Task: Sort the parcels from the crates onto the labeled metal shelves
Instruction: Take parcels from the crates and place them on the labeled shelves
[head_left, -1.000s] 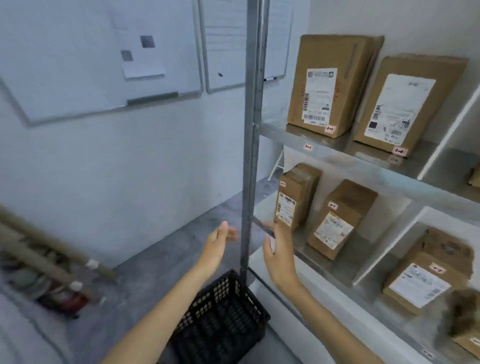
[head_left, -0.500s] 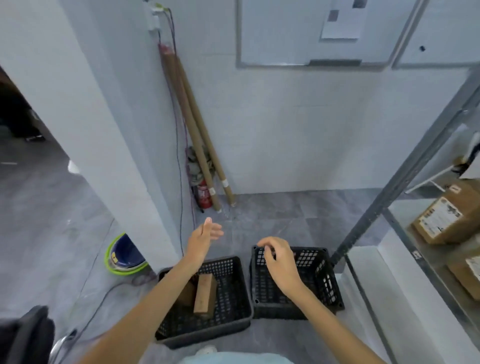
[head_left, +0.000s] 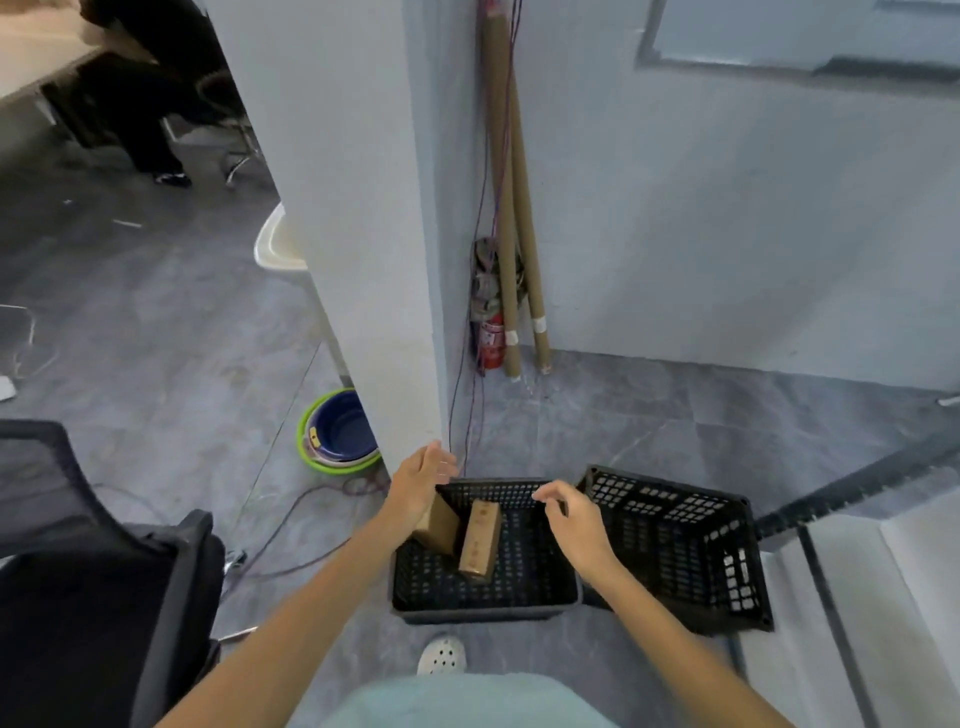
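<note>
Turning from the shelves (head_left: 857, 488) down to the crate (head_left: 483, 609) with two parcels (head_left: 479, 538) left, lowering left hand (head_left: 421, 488) and right hand (head_left: 577, 519), both empty, fingers relaxed, for another pick.

Toward 6 o'clock the left hand (head_left: 421, 486) covers the top corner of one parcel (head_left: 441, 527) in the near crate (head_left: 483, 597). The marks on the other parcel (head_left: 480, 538) are too small to read. At 3 o'clock the shelf post (head_left: 857, 488) runs off the right edge. At 12 o'clock cardboard tubes (head_left: 511, 208) hide part of a red extinguisher (head_left: 491, 340), whose label is blurred. At 8 o'clock a chair (head_left: 104, 571) is cut off by the left edge.
</note>
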